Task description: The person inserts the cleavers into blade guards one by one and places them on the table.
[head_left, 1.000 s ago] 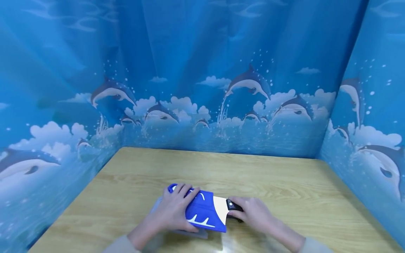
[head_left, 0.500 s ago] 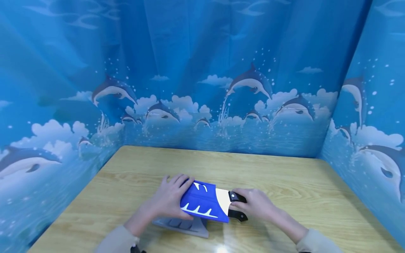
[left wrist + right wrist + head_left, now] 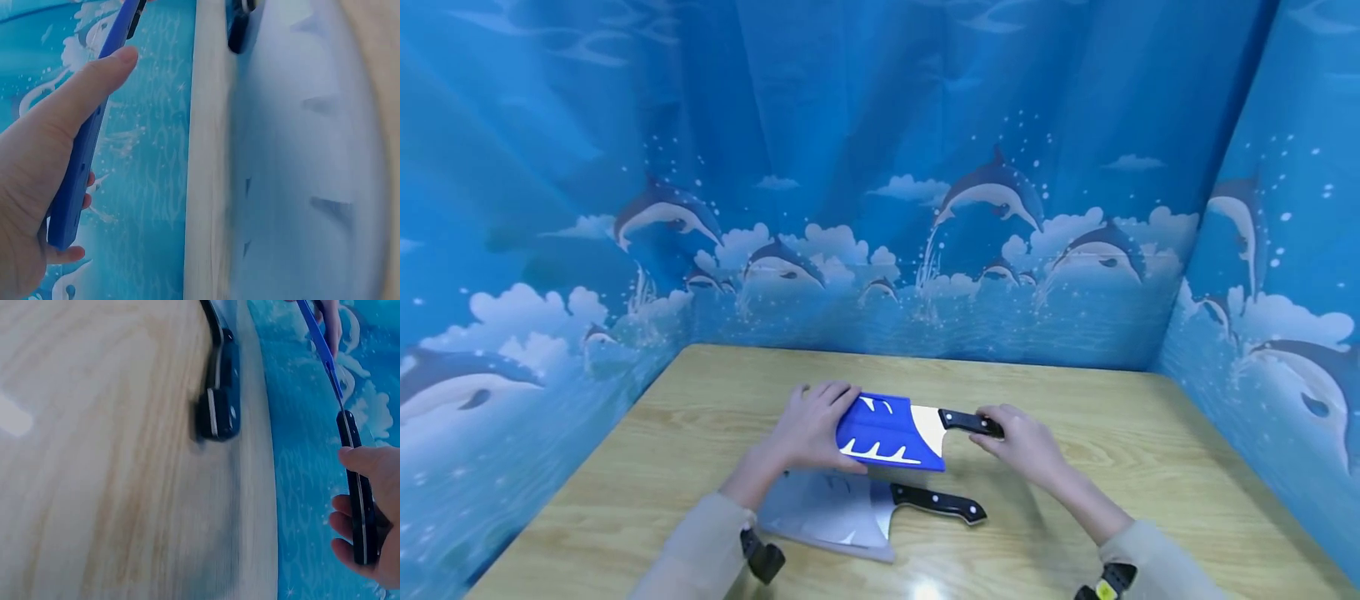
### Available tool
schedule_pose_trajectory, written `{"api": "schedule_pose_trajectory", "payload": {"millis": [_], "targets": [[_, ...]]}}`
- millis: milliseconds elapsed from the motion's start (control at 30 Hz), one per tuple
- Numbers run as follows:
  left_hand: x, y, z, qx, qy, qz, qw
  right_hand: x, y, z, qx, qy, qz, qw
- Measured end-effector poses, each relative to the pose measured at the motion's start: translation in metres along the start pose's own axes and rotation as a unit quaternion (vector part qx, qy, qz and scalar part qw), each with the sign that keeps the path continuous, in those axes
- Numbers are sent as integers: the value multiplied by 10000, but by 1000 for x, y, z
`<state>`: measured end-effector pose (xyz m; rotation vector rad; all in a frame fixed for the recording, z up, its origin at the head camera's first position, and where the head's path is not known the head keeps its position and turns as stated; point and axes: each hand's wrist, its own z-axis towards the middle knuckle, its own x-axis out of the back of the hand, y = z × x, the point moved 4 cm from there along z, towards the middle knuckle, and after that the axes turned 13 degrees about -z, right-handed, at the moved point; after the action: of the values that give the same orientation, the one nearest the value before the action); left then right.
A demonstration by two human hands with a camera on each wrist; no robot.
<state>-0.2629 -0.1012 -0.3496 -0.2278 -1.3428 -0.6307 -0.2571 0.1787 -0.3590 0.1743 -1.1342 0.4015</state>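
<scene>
My left hand [image 3: 814,427] grips a blue blade cover [image 3: 886,435] with white markings, thumb along the near side and fingers over the far side. A cleaver [image 3: 928,427] sits in that cover, with a strip of its blade showing at the right. The black handle [image 3: 357,494] of this cleaver is held by my right hand [image 3: 1021,442], thumb on one side and fingers curled on the other. Below them, a second cleaver [image 3: 936,502] lies on the table, its blade inside a translucent greyish cover [image 3: 823,512] and its black handle pointing right. My left hand hides part of the blue cover.
The wood-grain table [image 3: 1075,483] extends around the second cleaver. Blue curtains [image 3: 865,167] printed with dolphins stand behind the table and along both sides. Dark wrist devices [image 3: 762,557] sit at both sleeves.
Both hands have raised the blue-covered cleaver up and away from the one beneath it, uncovering the second cleaver's cover and handle. My right hand has slid toward the end of the handle.
</scene>
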Motion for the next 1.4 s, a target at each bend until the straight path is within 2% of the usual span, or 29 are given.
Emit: {"api": "schedule_pose_trajectory", "payload": {"millis": [67, 200, 367, 467, 600, 800, 1100, 1233, 1400], "targets": [[-1, -4, 5, 127, -79, -106, 9998, -1, 6, 4, -127, -99, 218, 9996], [-4, -12, 13, 271, -219, -324, 9989, -7, 12, 11, -93, -380, 686, 9969], [-10, -25, 19, 498, -484, -630, 9956, -18, 16, 19, -248, -826, 935, 9919], [-13, -33, 21, 683, -709, -837, 9916, -26, 18, 25, -340, -885, 1067, 9898], [-23, -43, 22, 869, -994, -871, 9874, -41, 19, 29, -210, -913, 1351, 9864], [-39, -54, 25, 851, -1234, -822, 9853, -62, 16, 30, -412, -1240, 1557, 9791], [-52, -62, 25, 1014, -1556, -1089, 9765, -71, 15, 34, -1014, -1797, 1749, 9627], [-56, -66, 23, 1104, -1677, -1182, 9725, -76, 14, 33, -999, -1922, 1853, 9585], [-60, -69, 22, 1199, -1668, -1371, 9690, -80, 16, 31, -1029, -1926, 1905, 9571]]}}
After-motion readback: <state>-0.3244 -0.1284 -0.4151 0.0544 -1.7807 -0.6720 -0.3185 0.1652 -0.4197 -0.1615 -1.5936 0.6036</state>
